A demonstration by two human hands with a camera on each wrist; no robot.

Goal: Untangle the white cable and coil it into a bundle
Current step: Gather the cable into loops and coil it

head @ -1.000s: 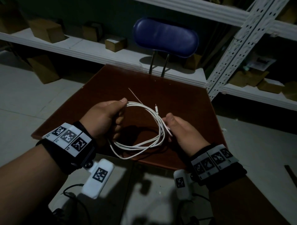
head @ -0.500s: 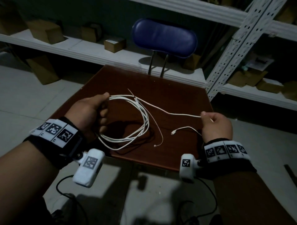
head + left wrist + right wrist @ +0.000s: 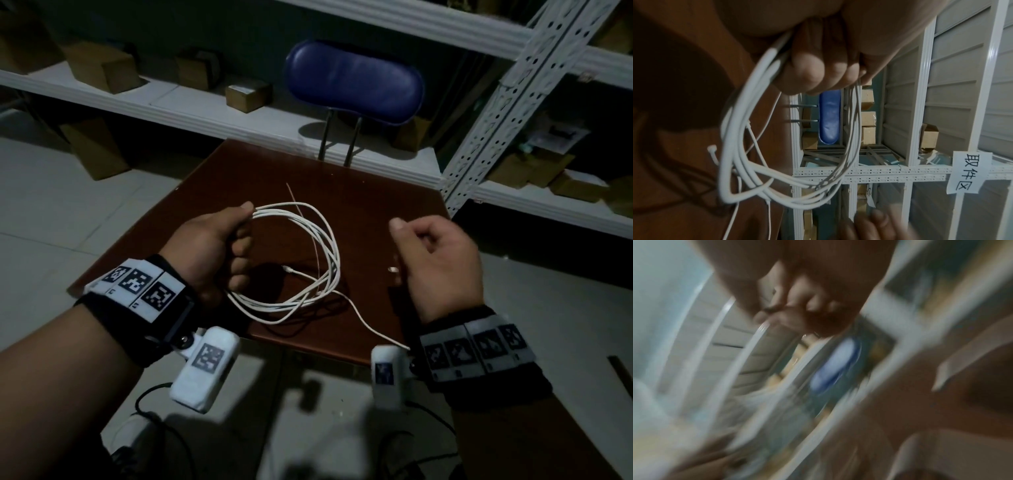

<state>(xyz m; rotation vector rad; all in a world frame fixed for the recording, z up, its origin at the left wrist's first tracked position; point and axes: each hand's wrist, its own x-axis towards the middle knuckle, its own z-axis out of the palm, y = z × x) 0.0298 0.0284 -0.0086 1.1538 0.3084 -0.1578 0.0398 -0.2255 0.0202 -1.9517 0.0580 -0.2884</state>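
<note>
My left hand [image 3: 239, 226] grips a coil of white cable [image 3: 329, 240] by its top, and the loops hang just above the brown table [image 3: 376, 192]. In the left wrist view my curled fingers [image 3: 813, 73] close round several strands of the cable [image 3: 731, 162]. One loose strand [image 3: 370, 325] trails from the coil's bottom toward my right wrist. My right hand [image 3: 404, 240] hovers to the right of the coil with thumb and forefinger pressed together. The blurred right wrist view shows the pinch [image 3: 777, 314] on a white strand [image 3: 748, 350].
A blue chair back [image 3: 354, 84] stands behind the table's far edge. White metal shelves [image 3: 205, 102] with cardboard boxes [image 3: 102, 65] run along the back, and a perforated post [image 3: 496, 113] rises at the right. A thin pale strip [image 3: 293, 197] lies on the table.
My right hand, which had drawn a strand out taut to the right, has swung back toward the coil, and that strand is slack. My left hand still holds the coil.
</note>
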